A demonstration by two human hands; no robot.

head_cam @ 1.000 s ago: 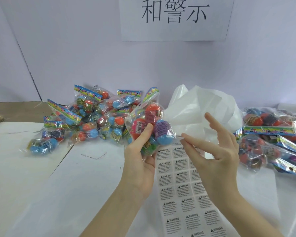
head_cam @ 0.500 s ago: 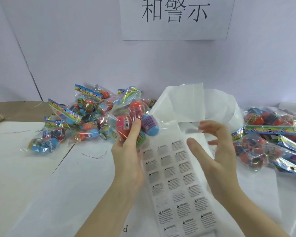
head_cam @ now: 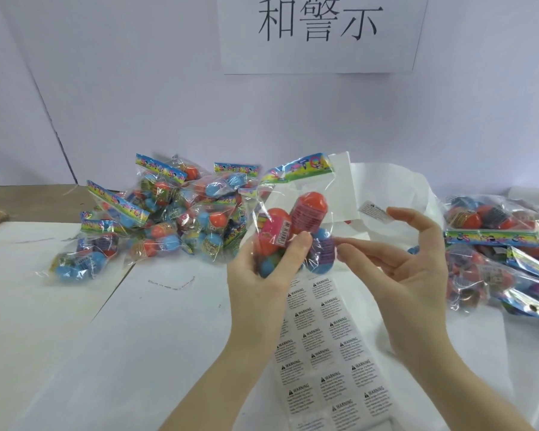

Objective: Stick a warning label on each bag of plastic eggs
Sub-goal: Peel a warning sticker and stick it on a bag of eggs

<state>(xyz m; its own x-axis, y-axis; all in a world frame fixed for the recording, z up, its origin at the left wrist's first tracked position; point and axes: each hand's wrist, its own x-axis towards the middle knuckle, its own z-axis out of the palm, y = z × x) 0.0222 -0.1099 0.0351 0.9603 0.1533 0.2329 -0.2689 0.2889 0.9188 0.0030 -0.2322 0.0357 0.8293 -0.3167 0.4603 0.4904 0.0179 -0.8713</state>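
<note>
- Two hands work above a white worktop [head_cam: 75, 353], in front of a pale wall with a paper sign [head_cam: 319, 32] bearing large black characters.
- The left hand [head_cam: 262, 275] grips a clear bag of plastic eggs [head_cam: 296, 225] from below, thumb pressed across its front beside a small barcode sticker; the bag stands upright, its colourful header card at the top, with red, pink and blue eggs inside.
- The right hand [head_cam: 411, 269] is half open, palm turned toward the bag; a single warning label [head_cam: 374, 211] clings to the tip of one raised finger, held just right of the bag and not touching it. The thumb reaches toward the bag's lower right edge; whether it touches cannot be told.
- A sheet of warning labels [head_cam: 327, 353] lies flat on the worktop beneath both hands, in rows of small printed stickers.
- White backing paper [head_cam: 395, 188] is crumpled behind the held bag.
- One heap of egg bags [head_cam: 168, 219] lies at the left.
- Another heap, the right pile of bags [head_cam: 498, 253], lies at the right edge.
</note>
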